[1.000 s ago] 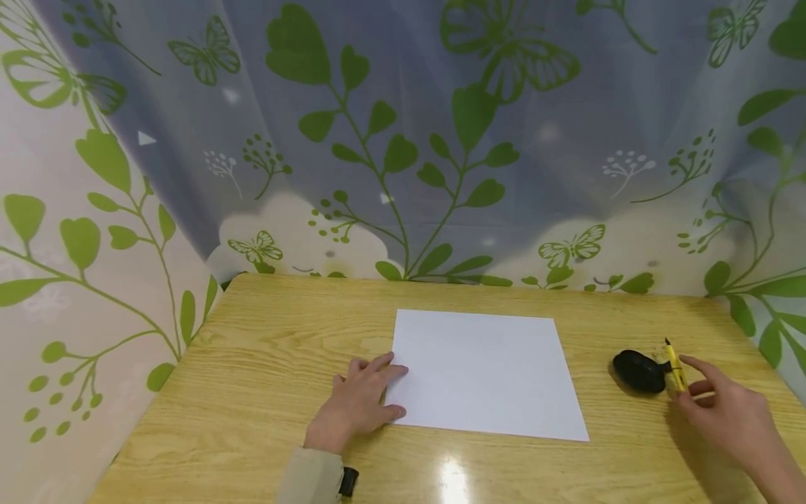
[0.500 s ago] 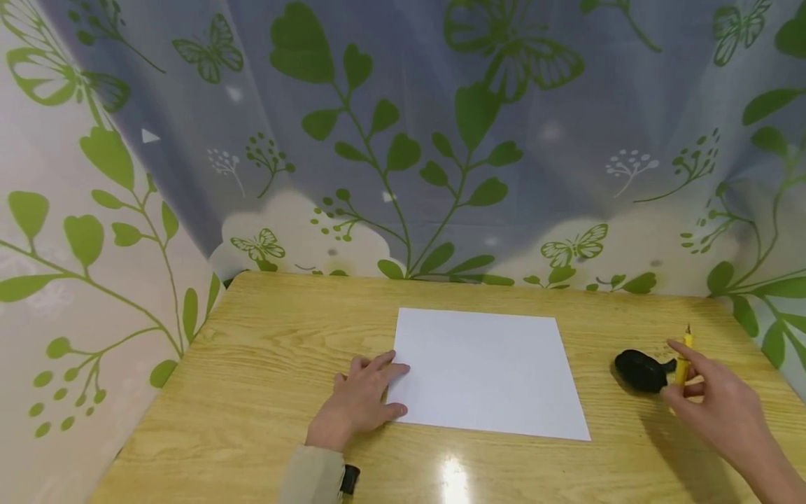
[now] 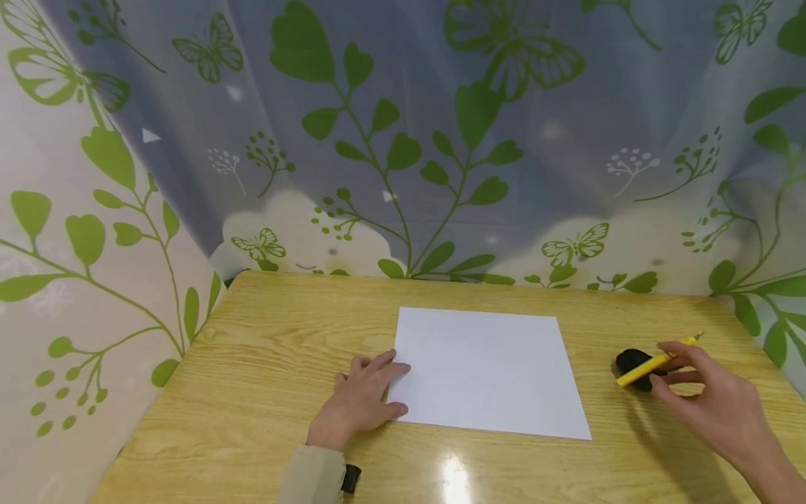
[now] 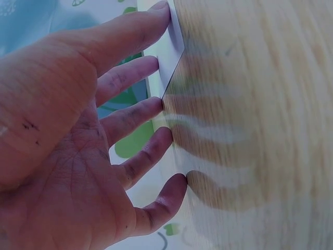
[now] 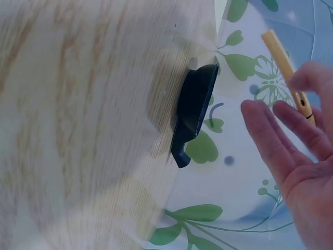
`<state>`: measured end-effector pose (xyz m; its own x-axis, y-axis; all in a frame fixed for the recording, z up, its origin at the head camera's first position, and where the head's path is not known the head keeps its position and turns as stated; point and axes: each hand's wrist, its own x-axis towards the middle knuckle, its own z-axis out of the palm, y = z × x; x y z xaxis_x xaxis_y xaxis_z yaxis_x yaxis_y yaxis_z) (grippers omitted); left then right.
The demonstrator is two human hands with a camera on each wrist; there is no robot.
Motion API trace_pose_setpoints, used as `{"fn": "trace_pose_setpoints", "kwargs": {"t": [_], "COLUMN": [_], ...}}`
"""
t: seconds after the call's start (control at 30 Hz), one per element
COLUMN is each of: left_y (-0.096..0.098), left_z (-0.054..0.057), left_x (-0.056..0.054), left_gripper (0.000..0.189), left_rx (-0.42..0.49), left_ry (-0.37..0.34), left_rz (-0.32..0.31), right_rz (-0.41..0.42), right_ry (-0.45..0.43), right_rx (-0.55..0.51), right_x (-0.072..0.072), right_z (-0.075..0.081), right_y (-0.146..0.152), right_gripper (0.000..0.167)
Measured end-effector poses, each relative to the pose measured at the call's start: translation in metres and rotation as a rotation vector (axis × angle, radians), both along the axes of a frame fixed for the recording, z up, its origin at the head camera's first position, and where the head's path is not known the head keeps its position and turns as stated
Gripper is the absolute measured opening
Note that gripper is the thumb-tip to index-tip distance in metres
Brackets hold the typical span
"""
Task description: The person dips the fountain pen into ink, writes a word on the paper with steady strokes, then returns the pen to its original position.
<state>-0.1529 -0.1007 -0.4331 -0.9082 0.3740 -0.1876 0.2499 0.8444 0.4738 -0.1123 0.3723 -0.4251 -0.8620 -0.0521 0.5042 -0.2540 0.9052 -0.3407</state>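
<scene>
A white sheet of paper (image 3: 485, 371) lies on the wooden table. My left hand (image 3: 362, 399) rests at the paper's left edge with fingers spread; in the left wrist view the thumb and a fingertip touch the sheet (image 4: 176, 39). To the right, my right hand (image 3: 720, 402) pinches a yellow pen (image 3: 648, 367) above the table. The pen slants, its metallic tip pointing away to the upper right. Behind the pen sits a small black bowl-shaped thing (image 3: 630, 362) with a short handle, partly hidden. The right wrist view shows this black thing (image 5: 196, 101) apart from the hand.
The wooden table (image 3: 271, 336) reaches back to a grey-blue curtain (image 3: 378, 140) printed with green leaves and butterflies. A pale curtain (image 3: 63, 175) hangs along the left side. Light glares off the table near the front.
The yellow pen has been lifted off the black thing and turned in my right hand from upright to slanting, its rear end swinging left. My left hand and the paper stay put.
</scene>
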Motion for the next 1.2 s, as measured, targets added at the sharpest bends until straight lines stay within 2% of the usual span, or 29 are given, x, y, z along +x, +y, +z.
{"fn": "trace_pose_setpoints", "kwargs": {"t": [0.43,0.7,0.87,1.07,1.2], "left_y": [0.001,0.001,0.001,0.002,0.002], "left_z": [-0.001,-0.001,0.0,0.001,0.001], "left_x": [0.001,0.001,0.001,0.001,0.0], "left_gripper": [0.06,0.06,0.059,0.059,0.059], "left_rx": [-0.003,0.008,0.021,0.026,0.017], "left_ry": [-0.002,-0.007,-0.021,-0.03,-0.024], "left_rz": [0.004,0.005,0.009,0.014,0.009], "right_rz": [0.053,0.037,0.018,0.025,-0.002], "right_ry": [0.171,0.189,0.121,-0.033,-0.152], "right_rx": [-0.042,-0.089,-0.16,-0.348,-0.459], "right_x": [-0.002,-0.002,0.003,0.01,0.01], "right_z": [0.0,-0.004,-0.005,-0.005,-0.007], "right_y": [-0.002,-0.003,-0.005,-0.005,-0.001], "right_gripper": [0.045,0.033,0.024,0.017,0.017]}}
